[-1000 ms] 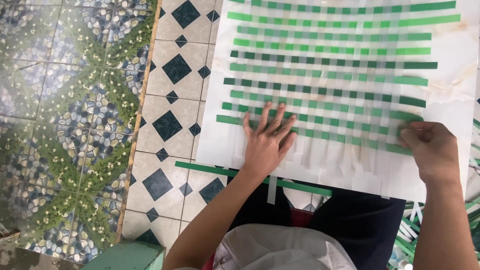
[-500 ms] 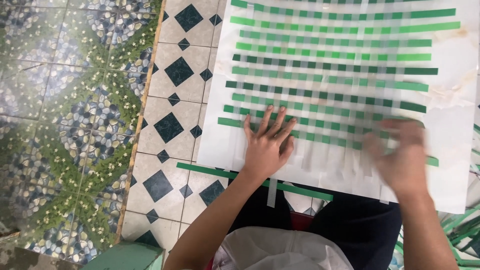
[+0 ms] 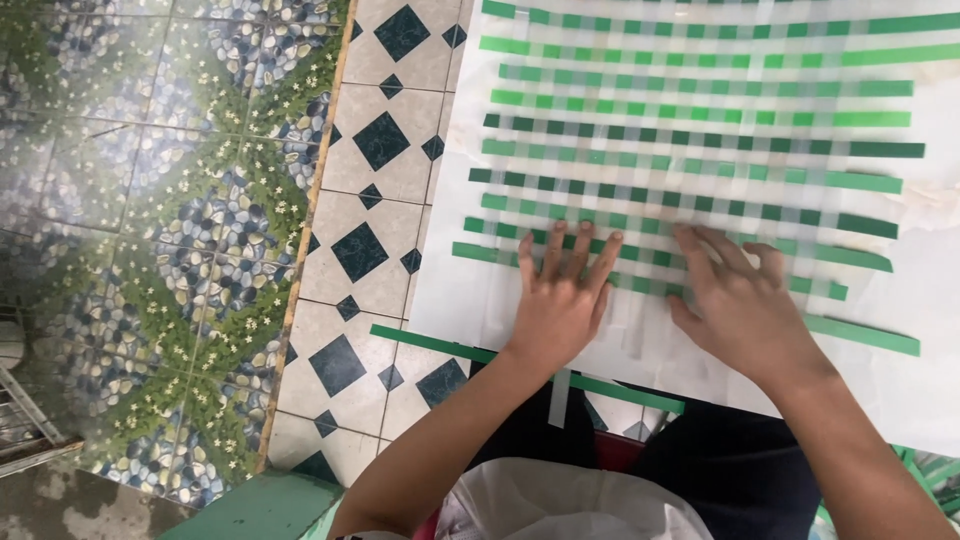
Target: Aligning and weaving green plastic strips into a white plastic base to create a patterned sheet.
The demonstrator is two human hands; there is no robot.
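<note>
A woven mat of green paper strips (image 3: 690, 130) threaded through white slit paper lies on the floor in front of me. My left hand (image 3: 562, 300) lies flat with fingers spread on the mat's near edge, pressing the lowest rows. My right hand (image 3: 740, 305) rests beside it, fingers apart and tips touching the lowest green strip (image 3: 845, 292). Neither hand grips anything. A loose green strip (image 3: 430, 345) lies partly under the paper's near edge, just below my left wrist.
Patterned floor tiles (image 3: 370, 200) with dark blue diamonds run left of the paper, with pebble-print tiles (image 3: 170, 200) farther left. A green object's edge (image 3: 270, 505) sits at the bottom. More green strips (image 3: 930, 470) lie at the lower right. My knees are under the mat's near edge.
My right hand has moved left from the mat's right edge to beside my left hand. The left hand has stayed pressed on the mat.
</note>
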